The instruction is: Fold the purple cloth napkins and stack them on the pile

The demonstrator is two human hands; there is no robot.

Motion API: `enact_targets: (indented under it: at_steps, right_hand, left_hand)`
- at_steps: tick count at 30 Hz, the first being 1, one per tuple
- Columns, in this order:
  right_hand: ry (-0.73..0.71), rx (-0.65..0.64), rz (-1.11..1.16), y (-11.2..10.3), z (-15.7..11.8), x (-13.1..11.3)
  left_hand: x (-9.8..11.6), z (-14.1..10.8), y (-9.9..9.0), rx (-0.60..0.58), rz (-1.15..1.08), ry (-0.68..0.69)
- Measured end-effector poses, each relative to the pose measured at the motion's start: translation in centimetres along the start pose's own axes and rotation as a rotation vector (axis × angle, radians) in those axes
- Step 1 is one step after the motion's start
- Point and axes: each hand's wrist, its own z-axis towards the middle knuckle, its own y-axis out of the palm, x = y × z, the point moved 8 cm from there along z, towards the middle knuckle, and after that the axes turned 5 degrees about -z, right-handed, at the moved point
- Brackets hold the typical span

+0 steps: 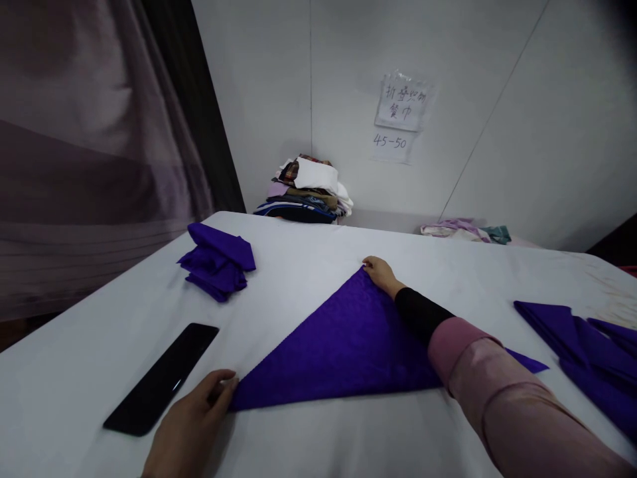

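Observation:
A purple cloth napkin (pixel 328 352) lies on the white-covered table, folded into a wide triangle with its peak at the far side. At that peak, the fingertips of my right hand (pixel 381 272) pinch the corner. My right forearm crosses over the napkin and hides part of its right side; its right tip shows beyond the sleeve. My left hand (pixel 199 411) is at the left corner, thumb and forefinger closed on the cloth's edge. Just beyond the left hand lies a flat black glossy slab (pixel 162 382), perhaps a phone.
A crumpled purple cloth (pixel 219 259) lies at the table's far left. More purple cloths (pixel 587 345) spread along the right. Behind the table's far edge are a stack of folded clothes (pixel 308 189) and a low fabric pile (pixel 462 230). Handwritten papers (pixel 401 109) hang on the wall.

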Motion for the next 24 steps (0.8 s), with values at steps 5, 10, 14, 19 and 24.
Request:
enact_targets:
  at_steps: [5, 10, 14, 19, 24]
  right_hand:
    - [0.003, -0.003, -0.033, 0.1, 0.2, 0.0]
    - [0.008, 0.036, -0.064, -0.6, 0.1, 0.0]
    - [-0.058, 0.056, -0.071, -1.3, -1.4, -2.0]
    - [-0.339, -0.089, -0.021, 0.0, -9.7, -8.4]
    - [-0.644, -0.478, 0.039, 2.4, -21.2, -14.1]
  left_hand:
    - [0.0, 0.0, 0.3, -0.013, 0.038, 0.041]
    - [0.5, -0.1, 0.3, -0.028, 0.086, 0.042]
    - [0.7, -0.2, 0.2, -0.019, 0.109, 0.054]
    - [0.6, -0.1, 0.3, -0.017, 0.113, 0.077]
    - [1.0, 0.0, 0.2, -0.012, 0.131, 0.107]
